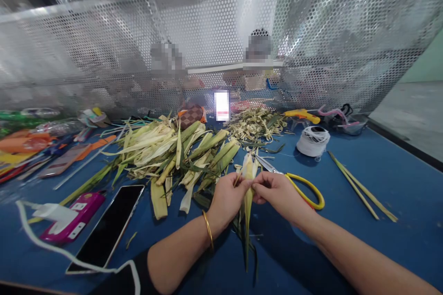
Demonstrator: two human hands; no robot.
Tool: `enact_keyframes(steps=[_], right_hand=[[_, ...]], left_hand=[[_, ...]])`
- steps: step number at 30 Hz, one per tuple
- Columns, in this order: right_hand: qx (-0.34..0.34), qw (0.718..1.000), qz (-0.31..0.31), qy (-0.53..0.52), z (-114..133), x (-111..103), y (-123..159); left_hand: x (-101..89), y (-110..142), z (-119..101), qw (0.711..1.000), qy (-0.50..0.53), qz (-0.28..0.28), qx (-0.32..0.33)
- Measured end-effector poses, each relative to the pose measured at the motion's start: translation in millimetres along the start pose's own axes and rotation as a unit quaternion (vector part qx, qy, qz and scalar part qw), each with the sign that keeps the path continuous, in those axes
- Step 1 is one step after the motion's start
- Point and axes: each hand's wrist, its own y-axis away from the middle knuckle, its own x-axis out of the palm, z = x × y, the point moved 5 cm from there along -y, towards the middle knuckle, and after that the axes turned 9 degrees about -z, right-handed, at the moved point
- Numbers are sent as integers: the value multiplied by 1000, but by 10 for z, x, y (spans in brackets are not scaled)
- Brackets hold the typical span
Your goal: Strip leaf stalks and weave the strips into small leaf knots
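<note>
Worktop [398, 184]: blue. Broad heap of pale-green husks and leaves [152, 138], centre to left of centre; heap of thin shredded strips [254, 126] toward far edge, checkered pouch [191, 116] between the two. Near left corner: magenta power strip [90, 203], white plug [57, 214] on it; dark-screened phone [107, 226] beside, white cable [79, 256] across its lower end. Right half: white thread spool [313, 143], yellow-handled scissors [322, 200] nearer, yellow glue gun [302, 115] farther back. Two narrow stalks [363, 189] toward right edge, meeting at far end. Left edge: orange pieces [26, 140], clear plastic [60, 126].
</note>
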Motion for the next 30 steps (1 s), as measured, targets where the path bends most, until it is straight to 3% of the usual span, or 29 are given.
enact_keyframes(steps=[3,5,9,13,16,18,21,24,27,30], right_hand=[[81,995,12,-55,26,18,26],[94,993,12,-67,33,27,30],[20,999,-3,-39,-16,38,1],[-71,994,-46,71,-77,23,-19],[-98,983,-66,140,-65,22,-10],[-108,981,-68,148,-29,29,-1],[-95,991,-56,80,-4,39,-3],[-61,997,-40,-1,-27,44,-21],[-57,997,-45,-39,-21,23,-34],[-54,994,-43,-89,0,10,-30]], left_hand=[[4,2,-24,999,41,20,-30],[3,4,-36,998,50,22,-39],[-1,5,-22,999,31,3,-26],[19,18,0,1000,-5,-17,8],[32,36,-25,999,-9,-18,25],[37,40,-35,999,33,0,-1],[49,31,-21,989,111,50,-84],[45,17,-24,977,150,85,-127],[27,9,-35,977,144,89,-129],[-10,-2,-73,986,125,60,-89]])
